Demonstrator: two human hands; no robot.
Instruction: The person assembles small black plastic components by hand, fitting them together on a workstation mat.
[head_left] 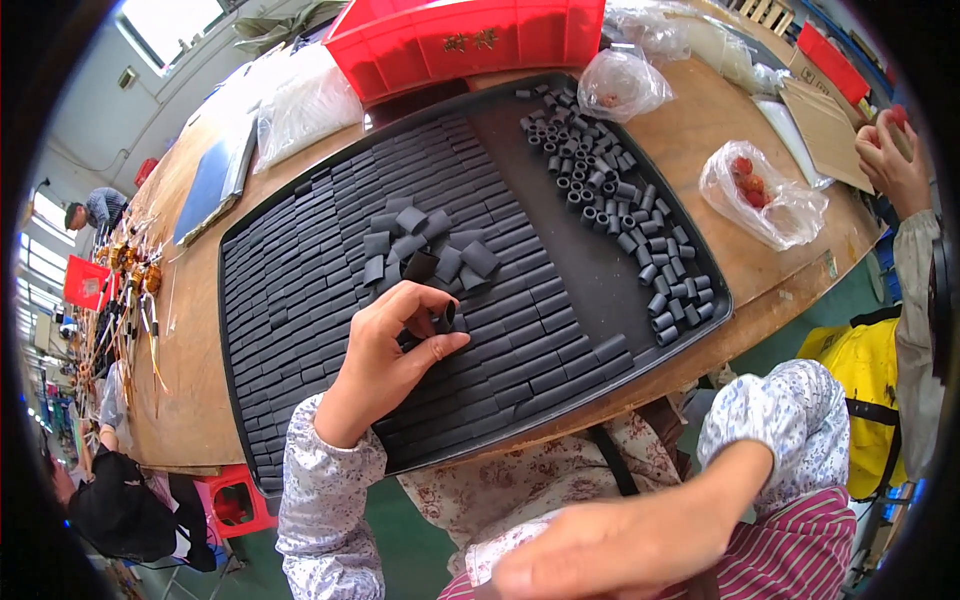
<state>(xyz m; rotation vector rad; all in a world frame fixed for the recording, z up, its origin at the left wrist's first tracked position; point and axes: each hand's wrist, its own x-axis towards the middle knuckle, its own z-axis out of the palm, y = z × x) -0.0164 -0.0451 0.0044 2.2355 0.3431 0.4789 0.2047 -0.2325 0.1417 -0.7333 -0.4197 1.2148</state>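
Observation:
My left hand is closed, thumb and fingers pinching a short black tube above a large black tray. Rows of flattened black sleeves line most of the tray. On top of those rows, just beyond my fingers, lies a loose heap of short black sleeves. Many small round black tubes are scattered along the tray's right side, some on end and others lying down. Close to my body, off the table, my right hand is smeared by motion; its fingers cannot be made out.
Behind the tray stands a red plastic bin. A clear bag with red fruit and another clear bag sit to its right. At far right, another person's hand holds something red. Beaded stems lie at the left edge.

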